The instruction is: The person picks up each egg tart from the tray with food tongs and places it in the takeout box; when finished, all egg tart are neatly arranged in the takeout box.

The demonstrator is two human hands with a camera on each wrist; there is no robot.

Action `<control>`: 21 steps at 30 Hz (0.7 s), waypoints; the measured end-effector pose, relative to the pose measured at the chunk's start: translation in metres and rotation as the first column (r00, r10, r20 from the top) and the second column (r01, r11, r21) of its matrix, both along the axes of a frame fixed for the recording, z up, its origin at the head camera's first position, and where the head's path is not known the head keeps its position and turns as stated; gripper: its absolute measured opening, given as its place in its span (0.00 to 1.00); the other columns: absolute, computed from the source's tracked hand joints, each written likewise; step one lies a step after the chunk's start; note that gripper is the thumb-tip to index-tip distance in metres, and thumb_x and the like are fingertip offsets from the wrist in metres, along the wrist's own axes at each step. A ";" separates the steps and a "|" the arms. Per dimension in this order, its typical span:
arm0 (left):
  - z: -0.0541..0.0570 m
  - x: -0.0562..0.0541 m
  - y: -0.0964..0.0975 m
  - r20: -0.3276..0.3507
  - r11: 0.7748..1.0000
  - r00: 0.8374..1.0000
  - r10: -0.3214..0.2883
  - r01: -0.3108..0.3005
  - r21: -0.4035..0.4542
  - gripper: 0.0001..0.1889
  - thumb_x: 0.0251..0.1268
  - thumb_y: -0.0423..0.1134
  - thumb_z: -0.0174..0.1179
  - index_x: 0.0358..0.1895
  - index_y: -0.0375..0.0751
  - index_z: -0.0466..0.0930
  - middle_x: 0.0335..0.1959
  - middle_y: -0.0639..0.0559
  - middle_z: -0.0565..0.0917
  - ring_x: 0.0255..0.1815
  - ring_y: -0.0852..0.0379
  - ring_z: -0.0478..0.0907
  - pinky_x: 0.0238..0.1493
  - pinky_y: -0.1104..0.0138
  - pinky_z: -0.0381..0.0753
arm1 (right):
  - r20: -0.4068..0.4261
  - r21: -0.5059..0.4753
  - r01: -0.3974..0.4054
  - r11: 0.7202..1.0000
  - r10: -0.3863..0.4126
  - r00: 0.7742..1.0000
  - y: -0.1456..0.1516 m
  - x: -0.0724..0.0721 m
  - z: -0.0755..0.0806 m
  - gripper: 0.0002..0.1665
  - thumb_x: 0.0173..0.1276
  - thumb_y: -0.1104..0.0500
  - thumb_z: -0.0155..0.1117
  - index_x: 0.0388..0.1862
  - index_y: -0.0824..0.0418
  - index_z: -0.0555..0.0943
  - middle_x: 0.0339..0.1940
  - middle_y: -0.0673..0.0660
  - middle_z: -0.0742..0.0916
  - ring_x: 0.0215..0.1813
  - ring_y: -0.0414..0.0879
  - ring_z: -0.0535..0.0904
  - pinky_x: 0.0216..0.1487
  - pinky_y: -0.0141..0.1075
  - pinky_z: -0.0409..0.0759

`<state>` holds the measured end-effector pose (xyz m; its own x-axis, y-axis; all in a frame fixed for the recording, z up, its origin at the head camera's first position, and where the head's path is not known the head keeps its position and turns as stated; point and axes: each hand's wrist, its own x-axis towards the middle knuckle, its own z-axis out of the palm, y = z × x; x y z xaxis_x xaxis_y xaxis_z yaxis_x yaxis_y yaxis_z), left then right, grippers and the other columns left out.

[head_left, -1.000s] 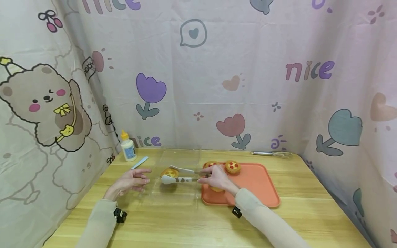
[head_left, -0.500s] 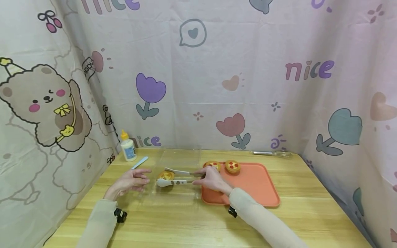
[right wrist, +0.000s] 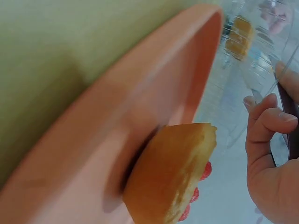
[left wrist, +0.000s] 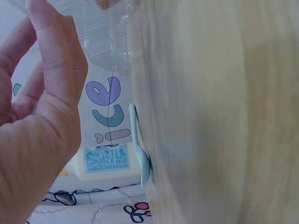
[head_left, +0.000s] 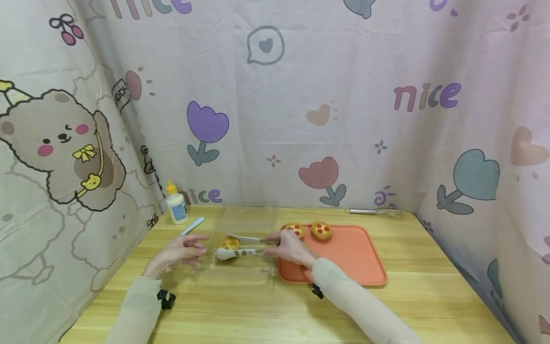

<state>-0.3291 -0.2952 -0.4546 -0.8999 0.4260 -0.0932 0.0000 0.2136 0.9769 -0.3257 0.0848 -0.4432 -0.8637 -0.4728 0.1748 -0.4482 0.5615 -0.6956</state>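
Observation:
In the head view my right hand (head_left: pixel 288 246) grips a pair of tongs (head_left: pixel 247 252) with pale, brown-spotted ends. An egg tart (head_left: pixel 228 245) with a yellow top sits between the tong tips, inside a clear plastic box (head_left: pixel 247 216) whose lid stands open at the back. My left hand (head_left: pixel 178 251) hovers by the box's left side, fingers loosely bent and holding nothing. Behind the right hand, an orange tray (head_left: pixel 350 258) bears several tarts, including one with red topping (head_left: pixel 322 231). Up close in the right wrist view is a tart (right wrist: pixel 163 177) on that tray.
A white glue-like bottle (head_left: pixel 177 205) with a yellow cap stands at the back left, beside a pale blue spoon (left wrist: pixel 140 149). Along the table's rear edge lies a whisk (head_left: pixel 378 213). Patterned cloth (head_left: pixel 275 105) hangs behind and at both sides.
The right hand has moved left, carrying the tongs and the tart farther toward the left side of the box. My left hand has stayed in place.

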 end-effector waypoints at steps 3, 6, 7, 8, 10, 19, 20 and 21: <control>-0.001 -0.001 -0.001 0.002 1.000 1.000 -0.006 0.006 0.006 0.36 0.67 0.33 0.61 0.72 0.24 0.54 0.40 0.53 0.81 0.41 0.53 0.83 0.40 0.60 0.88 | 0.000 0.005 -0.006 1.000 0.006 1.000 0.001 0.000 0.000 0.26 0.61 0.47 0.73 0.57 0.53 0.84 0.54 0.54 0.87 0.20 0.34 0.69 0.35 0.29 0.75; 0.000 -0.001 -0.001 0.005 1.000 1.000 -0.013 0.013 0.011 0.36 0.68 0.33 0.61 0.72 0.24 0.54 0.40 0.53 0.81 0.41 0.53 0.83 0.40 0.60 0.88 | -0.001 0.004 -0.006 1.000 0.006 1.000 0.001 0.000 0.001 0.26 0.60 0.47 0.73 0.57 0.54 0.84 0.55 0.54 0.87 0.23 0.34 0.72 0.39 0.30 0.78; 0.000 -0.001 -0.001 0.004 1.000 1.000 -0.015 0.015 0.010 0.36 0.68 0.33 0.61 0.72 0.24 0.54 0.40 0.52 0.80 0.41 0.53 0.83 0.40 0.60 0.88 | -0.003 0.004 -0.005 1.000 0.005 1.000 0.001 0.000 0.001 0.27 0.60 0.47 0.74 0.57 0.54 0.84 0.54 0.54 0.87 0.23 0.34 0.72 0.38 0.31 0.78; 0.000 0.000 0.000 0.008 1.000 1.000 -0.011 0.011 0.011 0.36 0.67 0.33 0.61 0.73 0.24 0.54 0.41 0.52 0.80 0.41 0.53 0.83 0.40 0.60 0.88 | -0.006 0.008 -0.003 1.000 0.003 1.000 0.002 0.000 0.001 0.27 0.60 0.47 0.74 0.57 0.54 0.84 0.54 0.54 0.87 0.25 0.34 0.74 0.38 0.31 0.78; 0.000 0.000 0.000 0.004 1.000 1.000 -0.011 0.011 0.009 0.36 0.67 0.33 0.62 0.73 0.24 0.54 0.41 0.52 0.80 0.41 0.53 0.83 0.40 0.60 0.88 | -0.008 0.011 0.005 1.000 -0.005 1.000 0.003 0.000 0.002 0.27 0.59 0.47 0.75 0.57 0.54 0.84 0.54 0.54 0.87 0.25 0.35 0.74 0.37 0.31 0.78; 0.000 -0.001 0.000 0.002 1.000 1.000 -0.022 0.022 -0.002 0.36 0.68 0.34 0.61 0.73 0.24 0.54 0.40 0.53 0.79 0.38 0.57 0.82 0.40 0.60 0.88 | -0.021 0.030 0.018 0.999 -0.017 1.000 0.012 0.004 0.013 0.25 0.58 0.47 0.75 0.55 0.51 0.85 0.48 0.52 0.88 0.29 0.36 0.78 0.37 0.31 0.79; 0.000 -0.001 0.000 -0.005 1.000 1.000 -0.026 0.026 -0.004 0.35 0.69 0.33 0.60 0.73 0.23 0.54 0.40 0.52 0.79 0.38 0.57 0.82 0.40 0.60 0.88 | -0.027 0.037 0.020 0.999 -0.019 0.999 0.013 0.003 0.014 0.25 0.58 0.47 0.75 0.55 0.50 0.85 0.48 0.52 0.88 0.28 0.36 0.78 0.37 0.31 0.79; 0.001 -0.001 -0.001 -0.008 1.000 1.000 -0.029 0.029 -0.002 0.35 0.69 0.33 0.60 0.72 0.23 0.53 0.40 0.52 0.79 0.39 0.57 0.82 0.40 0.60 0.88 | -0.028 0.041 0.025 0.999 -0.024 0.999 0.013 0.003 0.014 0.24 0.58 0.48 0.75 0.55 0.50 0.85 0.47 0.52 0.88 0.27 0.36 0.78 0.37 0.30 0.78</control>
